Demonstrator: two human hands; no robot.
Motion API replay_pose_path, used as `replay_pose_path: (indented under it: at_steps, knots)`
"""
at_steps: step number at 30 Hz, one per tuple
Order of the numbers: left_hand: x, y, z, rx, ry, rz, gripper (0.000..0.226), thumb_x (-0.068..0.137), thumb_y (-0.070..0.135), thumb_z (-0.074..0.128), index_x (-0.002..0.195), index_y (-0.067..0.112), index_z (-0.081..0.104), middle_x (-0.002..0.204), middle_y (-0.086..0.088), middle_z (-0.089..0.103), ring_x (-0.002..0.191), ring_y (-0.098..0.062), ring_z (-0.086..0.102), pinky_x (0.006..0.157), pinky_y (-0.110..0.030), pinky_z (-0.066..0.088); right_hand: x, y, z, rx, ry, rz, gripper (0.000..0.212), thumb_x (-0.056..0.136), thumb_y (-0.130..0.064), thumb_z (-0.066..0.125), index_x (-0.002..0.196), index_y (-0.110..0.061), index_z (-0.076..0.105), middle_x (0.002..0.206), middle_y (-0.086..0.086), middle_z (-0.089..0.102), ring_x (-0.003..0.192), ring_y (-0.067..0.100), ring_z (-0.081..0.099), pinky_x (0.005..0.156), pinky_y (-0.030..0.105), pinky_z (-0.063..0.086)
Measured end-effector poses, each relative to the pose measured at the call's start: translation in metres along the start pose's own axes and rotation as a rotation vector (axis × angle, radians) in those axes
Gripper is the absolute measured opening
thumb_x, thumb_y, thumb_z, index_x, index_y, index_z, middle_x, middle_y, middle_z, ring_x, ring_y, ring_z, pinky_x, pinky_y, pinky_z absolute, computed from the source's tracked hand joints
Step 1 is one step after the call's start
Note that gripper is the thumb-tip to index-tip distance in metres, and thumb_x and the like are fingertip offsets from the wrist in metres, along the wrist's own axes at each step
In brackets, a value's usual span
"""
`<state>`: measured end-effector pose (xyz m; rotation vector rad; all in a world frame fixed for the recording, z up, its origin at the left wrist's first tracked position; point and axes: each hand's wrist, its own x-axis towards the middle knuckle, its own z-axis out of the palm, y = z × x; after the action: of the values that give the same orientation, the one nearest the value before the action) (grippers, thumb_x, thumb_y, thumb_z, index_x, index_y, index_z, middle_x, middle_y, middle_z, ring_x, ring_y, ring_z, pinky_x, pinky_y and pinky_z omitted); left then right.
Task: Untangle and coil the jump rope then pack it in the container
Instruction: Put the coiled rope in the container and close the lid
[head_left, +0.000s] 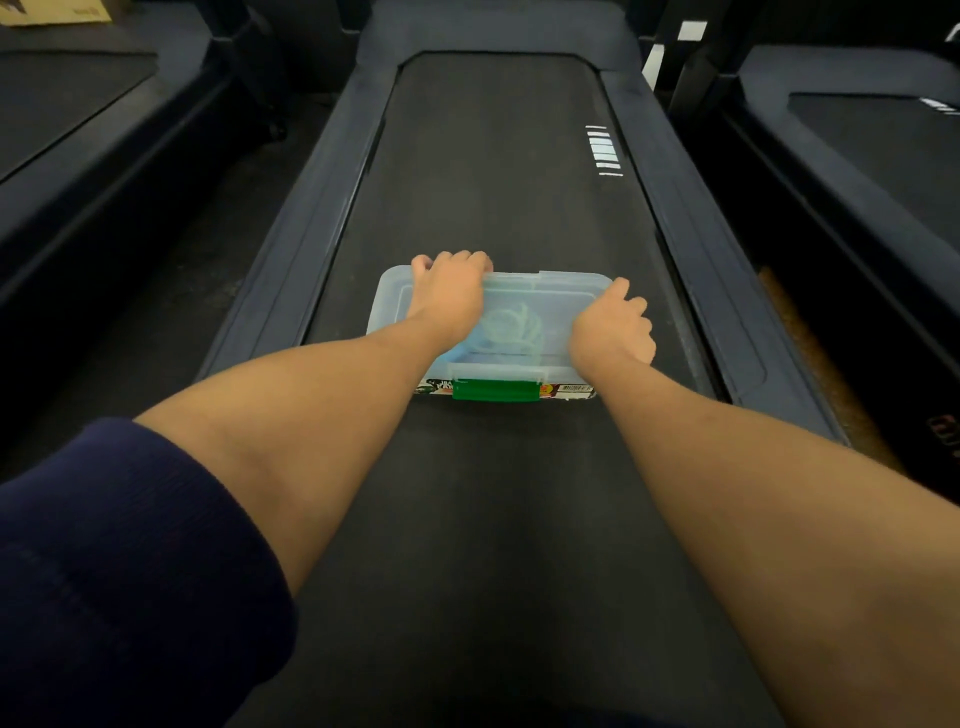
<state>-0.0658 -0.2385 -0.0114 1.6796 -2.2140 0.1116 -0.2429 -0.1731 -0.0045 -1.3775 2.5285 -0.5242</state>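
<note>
A dark treadmill (498, 156) with white stripes (605, 150) on its belt lies between a left treadmill (62, 104) and a right treadmill (872, 145); a cardboard box (57, 10) sits far back left

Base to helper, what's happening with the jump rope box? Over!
Left hand and right hand both gripping lid edges. Jump rope coiled inside container, lid on. Nothing in the way.

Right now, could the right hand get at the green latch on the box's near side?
Probably yes. The green latch faces the person, uncovered. The right hand grips the lid by its right edge, just beyond the latch, and would only need to draw back.
</note>
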Motion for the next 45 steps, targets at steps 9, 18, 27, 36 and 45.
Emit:
replay_pose_path:
  at_steps: [9, 18, 27, 36, 45]
  knots:
    - [-0.004, -0.003, 0.010, 0.008, -0.099, 0.021, 0.045, 0.106, 0.038, 0.019, 0.128, 0.022, 0.054, 0.130, 0.000, 0.059, 0.125, -0.027, 0.047, 0.118, -0.049, 0.018, 0.004, -0.012, 0.013, -0.253, -0.038, -0.469, 0.056, 0.107, -0.037, 0.019, 0.160, -0.022, 0.012, 0.168, 0.003, 0.010, 0.154, 0.034, 0.003, 0.122, 0.055, 0.004]
    - [-0.005, -0.003, 0.010, 0.028, -0.167, 0.032, 0.051, 0.105, 0.042, 0.013, 0.147, 0.025, 0.038, 0.153, 0.004, 0.041, 0.143, -0.025, 0.029, 0.119, -0.052, 0.012, 0.024, -0.046, 0.034, -0.268, -0.065, -0.668, 0.054, 0.107, -0.039, 0.013, 0.157, -0.022, 0.026, 0.160, -0.003, 0.035, 0.150, 0.022, 0.022, 0.122, 0.051, 0.007]
    - [-0.015, -0.003, 0.006, 0.065, -0.175, -0.236, 0.071, 0.102, 0.047, 0.012, 0.157, 0.006, -0.005, 0.165, -0.012, -0.011, 0.151, -0.030, -0.019, 0.120, -0.056, -0.009, 0.049, -0.072, 0.012, -0.253, -0.263, -0.561, 0.065, 0.104, -0.052, 0.014, 0.127, -0.017, 0.064, 0.129, 0.011, 0.065, 0.121, 0.033, 0.057, 0.094, 0.042, 0.040]
    - [-0.009, -0.034, 0.000, 0.028, -0.222, 0.001, 0.060, 0.105, 0.046, 0.013, 0.159, 0.020, 0.013, 0.163, 0.005, 0.023, 0.153, -0.019, 0.006, 0.124, -0.046, 0.000, 0.075, -0.089, 0.008, -0.349, -0.436, -0.427, 0.075, 0.097, -0.069, 0.023, 0.141, -0.017, 0.054, 0.148, 0.009, 0.051, 0.136, 0.032, 0.047, 0.109, 0.045, 0.037]
    - [-0.011, -0.031, -0.002, 0.030, -0.197, 0.003, 0.061, 0.106, 0.044, 0.014, 0.159, 0.016, 0.006, 0.160, 0.000, 0.030, 0.150, -0.025, 0.018, 0.121, -0.048, 0.011, 0.072, -0.063, 0.008, 0.081, -0.444, -0.647, 0.048, 0.076, -0.075, 0.064, 0.088, -0.028, 0.069, 0.081, -0.008, 0.066, 0.085, 0.019, 0.064, 0.076, 0.036, 0.048]
